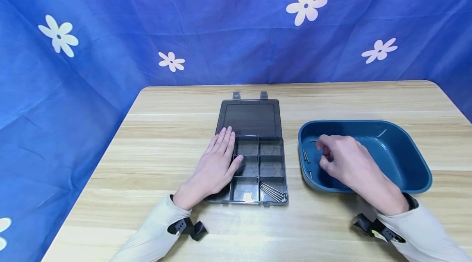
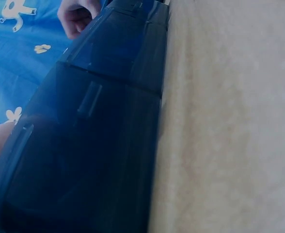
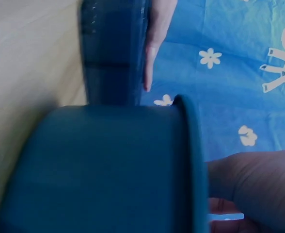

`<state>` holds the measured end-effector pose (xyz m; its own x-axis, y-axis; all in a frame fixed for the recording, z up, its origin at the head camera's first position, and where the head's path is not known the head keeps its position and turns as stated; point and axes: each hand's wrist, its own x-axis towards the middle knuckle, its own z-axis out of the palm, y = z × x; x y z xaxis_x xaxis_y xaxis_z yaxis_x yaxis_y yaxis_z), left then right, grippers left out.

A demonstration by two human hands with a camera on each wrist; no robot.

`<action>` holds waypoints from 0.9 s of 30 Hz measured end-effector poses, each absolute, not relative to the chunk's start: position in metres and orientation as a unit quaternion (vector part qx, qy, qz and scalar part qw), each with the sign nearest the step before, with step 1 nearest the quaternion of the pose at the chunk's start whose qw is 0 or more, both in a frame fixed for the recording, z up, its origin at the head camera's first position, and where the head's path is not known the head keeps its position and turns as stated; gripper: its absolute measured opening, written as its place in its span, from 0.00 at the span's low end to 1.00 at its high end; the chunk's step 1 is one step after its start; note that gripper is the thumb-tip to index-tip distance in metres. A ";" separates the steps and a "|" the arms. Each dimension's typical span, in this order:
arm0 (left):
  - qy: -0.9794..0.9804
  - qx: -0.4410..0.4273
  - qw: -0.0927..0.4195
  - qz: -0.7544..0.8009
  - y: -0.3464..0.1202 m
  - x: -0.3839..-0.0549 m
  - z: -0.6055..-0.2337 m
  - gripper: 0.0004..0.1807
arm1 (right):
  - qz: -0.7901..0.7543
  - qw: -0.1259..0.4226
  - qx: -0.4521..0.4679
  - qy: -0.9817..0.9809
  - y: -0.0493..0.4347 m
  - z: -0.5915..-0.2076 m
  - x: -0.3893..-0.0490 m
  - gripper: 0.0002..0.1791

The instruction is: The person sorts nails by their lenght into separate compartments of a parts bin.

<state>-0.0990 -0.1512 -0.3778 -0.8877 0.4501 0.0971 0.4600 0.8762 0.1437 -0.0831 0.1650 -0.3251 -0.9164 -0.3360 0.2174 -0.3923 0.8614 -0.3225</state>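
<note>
My left hand [image 1: 217,163] lies flat with straight fingers over the left side of a dark see-through compartment box [image 1: 246,190], its thumb over a middle compartment. The box's lid [image 1: 252,116] is folded back, away from me. Several long thin metal nails or screws [image 1: 272,191] lie in the front right compartment. My right hand [image 1: 348,157] is over the left part of a blue plastic bin [image 1: 398,159], fingers loosely bent, with a gap between thumb and forefinger. Short metal screws or nails [image 1: 306,156] lie in the bin beside it; I see nothing held.
The light wooden tabletop [image 1: 158,143] carries the box at the middle and the bin to the right. A blue cloth with white flowers [image 1: 236,28] hangs behind the table's back edge. Bin walls rise around the right hand.
</note>
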 end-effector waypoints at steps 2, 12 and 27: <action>-0.968 -0.236 0.032 -0.081 -0.151 -0.099 -0.377 0.36 | 0.178 0.092 0.193 -0.961 0.161 -0.322 -0.082 0.08; -0.970 -0.227 0.015 -0.085 -0.151 -0.099 -0.374 0.36 | 0.174 0.128 0.236 -0.948 0.132 -0.309 -0.074 0.09; -0.967 -0.238 0.034 -0.086 -0.153 -0.102 -0.371 0.36 | 0.167 0.123 0.274 -0.939 0.097 -0.308 -0.069 0.11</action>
<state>-0.1018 -0.1527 -0.3706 -0.8847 0.4540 0.1058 0.4655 0.8723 0.1494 -0.0689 0.0965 -0.3085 -0.8198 -0.4737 0.3218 -0.5556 0.7941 -0.2464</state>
